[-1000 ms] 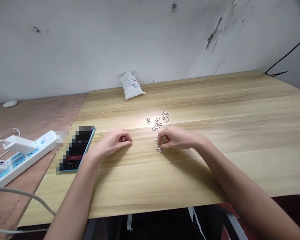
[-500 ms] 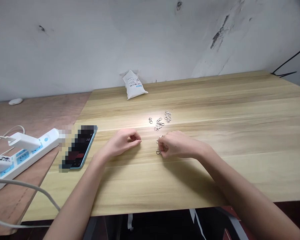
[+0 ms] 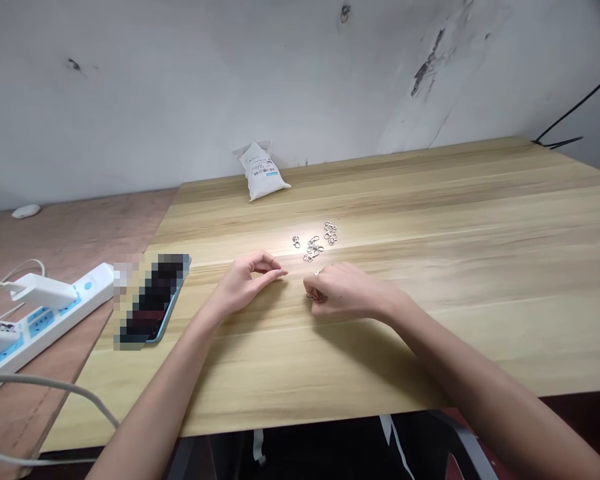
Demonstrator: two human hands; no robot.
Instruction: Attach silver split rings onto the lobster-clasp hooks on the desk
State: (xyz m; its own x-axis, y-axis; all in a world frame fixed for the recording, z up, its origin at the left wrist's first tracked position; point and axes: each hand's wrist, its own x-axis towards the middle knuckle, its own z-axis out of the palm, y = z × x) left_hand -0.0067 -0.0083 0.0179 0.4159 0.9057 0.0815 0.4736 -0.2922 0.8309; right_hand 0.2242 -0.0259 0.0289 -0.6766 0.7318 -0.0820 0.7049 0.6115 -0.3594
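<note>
My right hand [image 3: 340,290] is closed around some small silver swivel clasps with rings [image 3: 316,296], just above or on the wooden table. The fingers hide most of the clasps, so I cannot tell how many there are. To its left my left hand [image 3: 253,280] hovers over the table, thumb stretched out and fingers loosely curved, with nothing seen between them. Beyond the hands lie more metal clasps: a small cluster [image 3: 313,249] in the middle, another cluster [image 3: 331,233] further back to the right, and a small piece [image 3: 296,242] to the left.
The wooden table [image 3: 430,220] meets a scuffed wall at the back. A white plastic packet [image 3: 263,175] stands near that wall. On the left lie a phone [image 3: 155,300], partly blurred, and a white power strip [image 3: 45,320] with chargers and cables.
My right hand has drawn the clasps further into its fingers, so less of them shows. The left thumb has straightened and its fingers have loosened. The view has shifted slightly.
</note>
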